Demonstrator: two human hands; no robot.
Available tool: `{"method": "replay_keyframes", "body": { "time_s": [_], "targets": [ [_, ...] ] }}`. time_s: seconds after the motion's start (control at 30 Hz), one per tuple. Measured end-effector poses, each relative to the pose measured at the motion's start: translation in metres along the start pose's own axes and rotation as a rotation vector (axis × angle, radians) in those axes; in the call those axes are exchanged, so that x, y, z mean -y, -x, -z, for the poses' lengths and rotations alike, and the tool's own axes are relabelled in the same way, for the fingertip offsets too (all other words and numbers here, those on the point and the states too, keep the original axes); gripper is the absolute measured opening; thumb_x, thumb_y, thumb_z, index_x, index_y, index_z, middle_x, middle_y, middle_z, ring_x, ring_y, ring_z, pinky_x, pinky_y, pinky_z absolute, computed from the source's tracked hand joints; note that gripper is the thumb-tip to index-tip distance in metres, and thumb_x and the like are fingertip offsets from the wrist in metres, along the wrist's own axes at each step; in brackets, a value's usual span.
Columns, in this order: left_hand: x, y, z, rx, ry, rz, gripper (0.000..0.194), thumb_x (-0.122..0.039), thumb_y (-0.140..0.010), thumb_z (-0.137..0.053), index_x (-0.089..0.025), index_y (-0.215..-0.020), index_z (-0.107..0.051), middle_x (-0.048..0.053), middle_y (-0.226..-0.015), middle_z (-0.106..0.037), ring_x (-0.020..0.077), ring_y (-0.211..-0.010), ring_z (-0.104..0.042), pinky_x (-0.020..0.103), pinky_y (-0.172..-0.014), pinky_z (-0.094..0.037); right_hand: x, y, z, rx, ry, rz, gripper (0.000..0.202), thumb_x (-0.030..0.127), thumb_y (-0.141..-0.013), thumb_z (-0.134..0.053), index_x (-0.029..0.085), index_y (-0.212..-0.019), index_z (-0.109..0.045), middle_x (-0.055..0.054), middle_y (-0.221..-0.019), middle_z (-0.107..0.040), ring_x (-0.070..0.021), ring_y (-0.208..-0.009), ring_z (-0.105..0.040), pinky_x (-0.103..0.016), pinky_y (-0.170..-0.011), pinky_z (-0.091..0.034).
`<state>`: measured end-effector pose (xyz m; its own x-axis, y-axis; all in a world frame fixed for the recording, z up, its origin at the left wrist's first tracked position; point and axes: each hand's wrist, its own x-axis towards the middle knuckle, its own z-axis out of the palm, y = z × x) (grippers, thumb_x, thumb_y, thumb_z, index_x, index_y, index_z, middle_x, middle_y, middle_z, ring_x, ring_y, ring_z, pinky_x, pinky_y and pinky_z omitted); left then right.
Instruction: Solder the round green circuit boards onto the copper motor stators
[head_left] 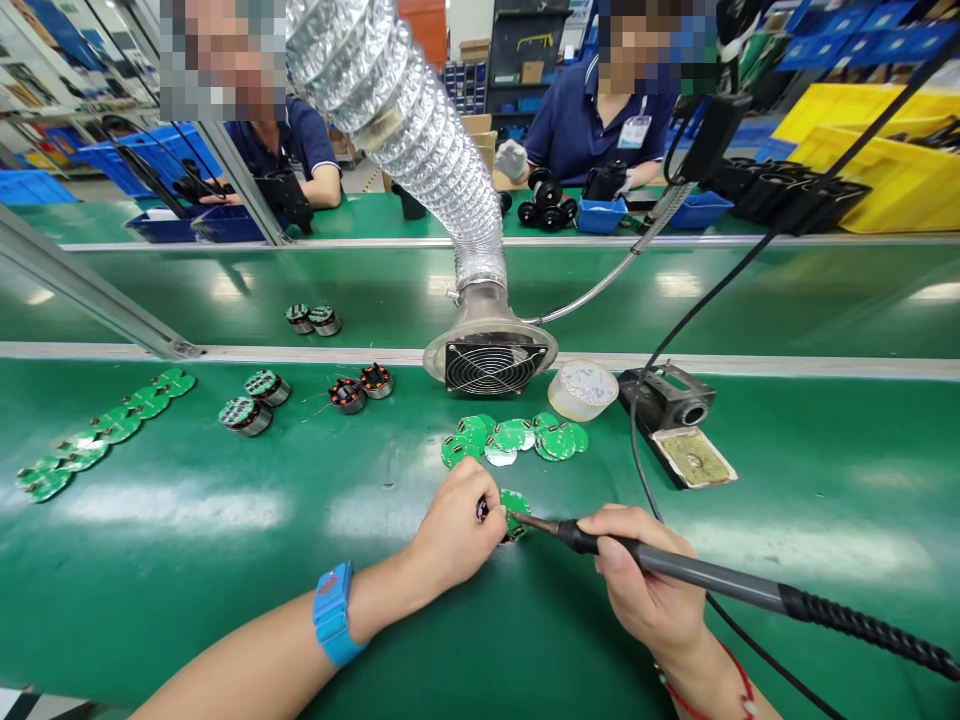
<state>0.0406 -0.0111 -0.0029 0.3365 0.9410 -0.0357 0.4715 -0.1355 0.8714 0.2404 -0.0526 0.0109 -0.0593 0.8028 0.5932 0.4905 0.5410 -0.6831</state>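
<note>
Green is the round circuit board [514, 500], and at its nine o'clock edge the left hand [459, 520] curls its fingers, but I cannot tell if they pinch it, while the right hand [652, 580] grasps the soldering iron [724, 578], whose tip reaches over the board from three o'clock. Going outward, a loose cluster of similar boards [512, 434] lies near at twelve o'clock, the black fan grille [491, 368] stands behind it, the tape roll [583, 390] is at one o'clock, and the iron stand [667, 400] is at two o'clock.
</note>
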Motion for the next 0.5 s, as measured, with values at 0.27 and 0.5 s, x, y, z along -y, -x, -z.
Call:
{"method": "replay_keyframes", "body": {
  "time_s": [0.27, 0.5],
  "targets": [
    [0.002, 0.001, -0.001, -0.017, -0.003, -0.021, 0.019, -0.005, -0.073, -0.05, -0.02, -0.067, -0.041, 0.0, -0.077, -0.047, 0.0172, -0.077, -0.048, 0.029, -0.07, -0.039, 0.006, -0.007, 0.0, 0.02, 0.078, 0.088, 0.014, 0.025, -0.095, -0.051, 0.026, -0.087, -0.063, 0.004, -0.059, -0.067, -0.015, -0.047, -0.063, -0.027, -0.048, -0.051],
    [0.003, 0.001, -0.001, -0.022, -0.003, -0.012, 0.018, -0.007, -0.075, -0.051, -0.02, -0.067, -0.043, 0.0, -0.077, -0.048, 0.0172, -0.078, -0.049, 0.029, -0.071, -0.04, 0.018, -0.019, 0.004, 0.092, 0.138, 0.24, 0.013, 0.019, -0.094, -0.049, 0.026, -0.087, -0.058, 0.005, -0.055, -0.065, -0.0129, -0.043, -0.061, -0.025, -0.048, -0.052]
  ]
}}
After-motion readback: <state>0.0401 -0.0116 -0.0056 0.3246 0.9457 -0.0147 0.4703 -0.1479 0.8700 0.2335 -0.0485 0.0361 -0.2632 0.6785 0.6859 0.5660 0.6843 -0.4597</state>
